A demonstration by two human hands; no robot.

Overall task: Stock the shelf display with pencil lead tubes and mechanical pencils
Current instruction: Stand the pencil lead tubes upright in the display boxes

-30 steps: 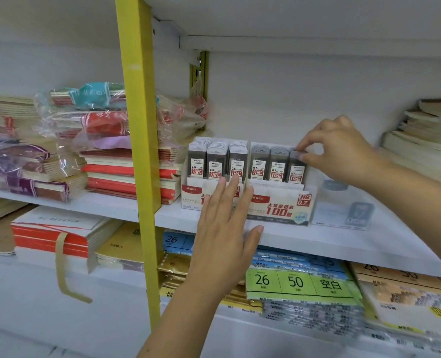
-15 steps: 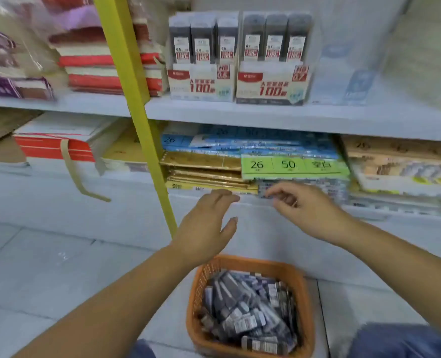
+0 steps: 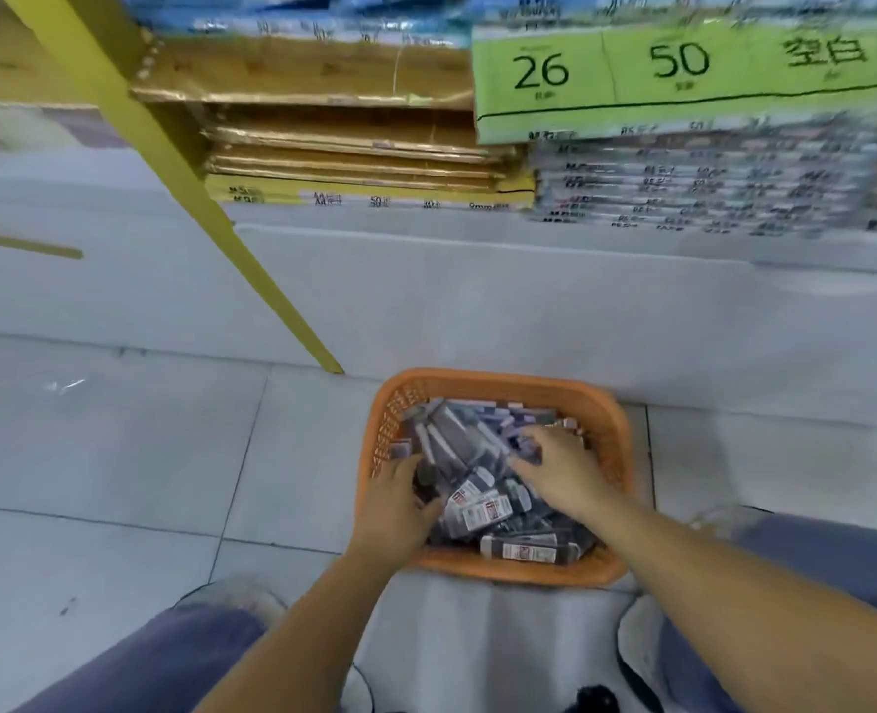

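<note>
Down among the pencil lead tubes (image 3: 477, 509) now with the fingers (image 3: 409, 464) of the left hand (image 3: 398, 501), bent into the pile by the left wall of the orange basket (image 3: 503, 382); likewise with those of the right hand (image 3: 565, 473), loosely splayed and hooked over tubes toward the far right corner. Half a second ago hovering empty above the basket, a second ago up at the display boxes on the shelf: back for a refill, most likely, with the next handful not yet lifted. Cannot tell through the motion smear whether pinching anything or merely raking. Cannot see the display either, cut off above the top edge, only the lower shelf's paper stacks (image 3: 354, 146) and a green label (image 3: 683, 69). No mechanical pencils to be made out in the heap.
</note>
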